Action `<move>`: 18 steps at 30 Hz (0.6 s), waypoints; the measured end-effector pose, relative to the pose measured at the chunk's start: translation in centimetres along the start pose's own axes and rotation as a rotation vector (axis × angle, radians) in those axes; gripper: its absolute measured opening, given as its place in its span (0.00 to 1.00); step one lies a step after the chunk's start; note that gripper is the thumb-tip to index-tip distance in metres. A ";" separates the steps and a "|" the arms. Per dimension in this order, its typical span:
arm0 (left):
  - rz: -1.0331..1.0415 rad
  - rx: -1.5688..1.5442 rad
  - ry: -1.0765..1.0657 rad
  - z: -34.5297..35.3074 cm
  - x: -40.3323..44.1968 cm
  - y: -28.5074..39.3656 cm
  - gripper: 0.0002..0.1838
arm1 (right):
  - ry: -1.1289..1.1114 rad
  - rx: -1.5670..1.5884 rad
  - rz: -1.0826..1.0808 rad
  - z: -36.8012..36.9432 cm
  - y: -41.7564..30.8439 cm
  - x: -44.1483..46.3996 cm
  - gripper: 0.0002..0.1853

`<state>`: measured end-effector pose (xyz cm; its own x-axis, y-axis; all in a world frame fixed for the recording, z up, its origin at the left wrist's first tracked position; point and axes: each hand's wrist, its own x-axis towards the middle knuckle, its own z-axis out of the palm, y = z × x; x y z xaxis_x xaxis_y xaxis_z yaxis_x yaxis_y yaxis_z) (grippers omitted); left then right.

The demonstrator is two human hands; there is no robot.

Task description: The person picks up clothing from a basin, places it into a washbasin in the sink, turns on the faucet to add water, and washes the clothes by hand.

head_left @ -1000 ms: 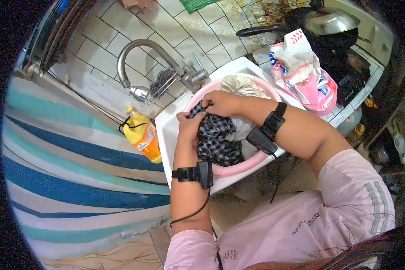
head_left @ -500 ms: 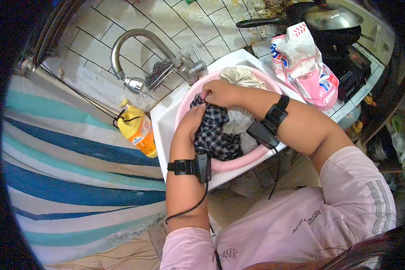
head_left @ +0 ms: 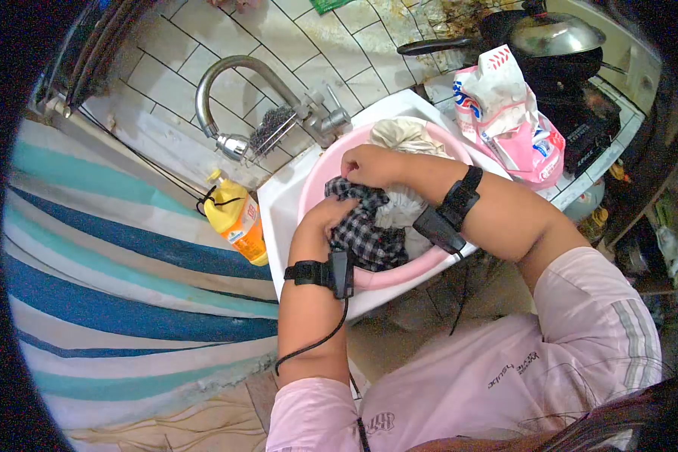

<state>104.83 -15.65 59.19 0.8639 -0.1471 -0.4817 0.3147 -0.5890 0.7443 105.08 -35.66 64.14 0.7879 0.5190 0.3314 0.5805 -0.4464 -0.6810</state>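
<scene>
A black-and-white checked cloth [head_left: 368, 233] lies bunched in a pink basin [head_left: 315, 177], which stands in the white sink [head_left: 273, 203]. My left hand [head_left: 330, 213] is on the left side of this cloth, its fingers closed on a fold. Above the cloth's upper end, my right hand [head_left: 371, 166] has its fingers curled in a pinch; what they hold, if anything, is too small to make out. Cream and white cloth [head_left: 405, 135] fills the back and right of the basin.
The faucet [head_left: 252, 64] arches behind the sink. A yellow bottle [head_left: 237, 218] stands left of it. At the right are a pink-and-white bag [head_left: 516, 124] and a lidded black pan [head_left: 554, 38]. Striped curtain [head_left: 128, 264] hangs at left.
My hands have moved apart, the left one down along the checked cloth. The cloth's upper end, earlier pinched between both hands, has sunk lower and folded over.
</scene>
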 end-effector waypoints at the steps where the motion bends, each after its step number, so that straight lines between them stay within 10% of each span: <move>1: 0.127 -0.015 0.029 -0.2 0.2 -0.1 0.18 | 0.006 0.000 0.001 -0.1 -0.3 -0.2 0.10; 4: 0.155 0.074 0.109 -0.4 -2.4 2.5 0.31 | -0.025 0.011 0.063 0.1 -0.2 -0.4 0.12; 8: 0.323 -0.092 0.277 0.9 -6.4 5.8 0.13 | 0.088 -0.025 0.122 0.5 0.3 -0.2 0.23; 16: 0.641 -0.429 0.272 1.2 -6.6 6.4 0.18 | 0.174 0.090 0.387 0.6 1.3 1.2 0.29; 18: 0.720 -0.436 0.238 1.2 -6.8 6.5 0.20 | 0.002 0.588 0.432 0.0 1.6 1.8 0.29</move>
<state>100.55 -19.44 66.74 0.9543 -0.1681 0.2470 -0.2590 -0.0536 0.9644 107.46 -35.43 63.61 0.9227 0.3829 -0.0457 0.0115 -0.1457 -0.9893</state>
